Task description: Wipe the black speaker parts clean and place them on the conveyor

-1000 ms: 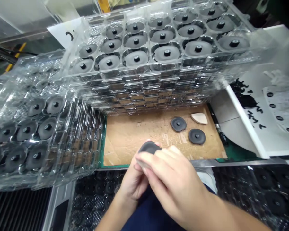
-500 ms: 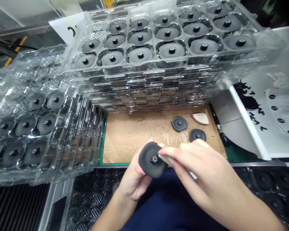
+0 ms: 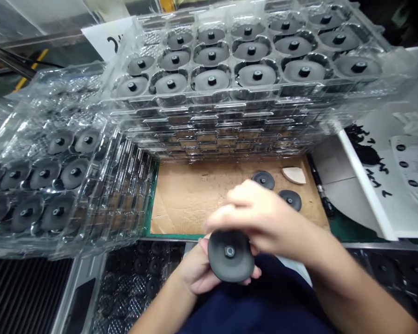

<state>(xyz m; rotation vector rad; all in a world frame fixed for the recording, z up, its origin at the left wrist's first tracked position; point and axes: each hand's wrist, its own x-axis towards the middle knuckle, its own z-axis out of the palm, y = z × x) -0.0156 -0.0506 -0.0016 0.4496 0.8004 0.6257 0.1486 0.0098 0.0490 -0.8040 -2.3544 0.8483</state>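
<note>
A black disc [image 3: 231, 262] is held above the lap, just short of the worktop's front edge, with its hub turned upward. It is cradled in the left hand [image 3: 191, 273], whose fingers [image 3: 254, 273] are curled up around the underside, so that a firm hold is given. The right hand [image 3: 268, 218] is bent over the disc's upper rim, its fingers [image 3: 237, 215] closed together and curled. Whether anything is pinched there cannot be told, as the fingertips are hidden.

Every visible pocket of the top clear tray [image 3: 230, 104] is occupied by a disc, and many more tray layers are stacked beneath it. A second clear tray stack [image 3: 104, 153] at the left is likewise filled where it can be seen. Two further discs [image 3: 263, 180] [image 3: 290, 200] are left lying on a cardboard sheet [image 3: 181, 208], out of the pockets, beside a pale wedge [image 3: 294, 175]. A black tool [image 3: 320, 190] is laid along the cardboard's right edge, and a printed sheet [image 3: 413, 162] is seen further right.
</note>
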